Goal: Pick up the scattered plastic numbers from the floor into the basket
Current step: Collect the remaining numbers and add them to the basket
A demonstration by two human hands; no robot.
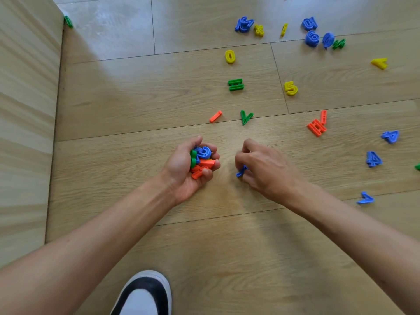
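Fingers of the right hand [261,167] curl down and pinch a small blue piece [241,171] low over the floor; whether it touches the boards cannot be told. Just to the left, the left hand [193,165], palm up, clenches a handful of plastic pieces [203,160] in blue, green and orange. Both bare forearms reach in from the near edge across a pale wooden floor [136,110]. Just beyond the hands lie an orange bar [215,116] and a green V-shape [246,117]. Farther off sit a green equals sign [236,84], a yellow 5 [290,88] and a yellow 0 [230,56]. To the right, two orange pieces [317,127] touch each other. A blue 4 [390,136], a second blue 4 [373,159] and a blue arrowhead [365,198] lie scattered toward the right edge, and a yellow arrowhead [379,63] lies farther back. At the far right, a loose group of blue numbers [311,38] mixes with yellow and green signs. One green piece [68,21] rests at the far left against the corner of a light wood panel [27,110] that runs down the left side. The toe of a black-and-white shoe [145,294] shows at the near edge.
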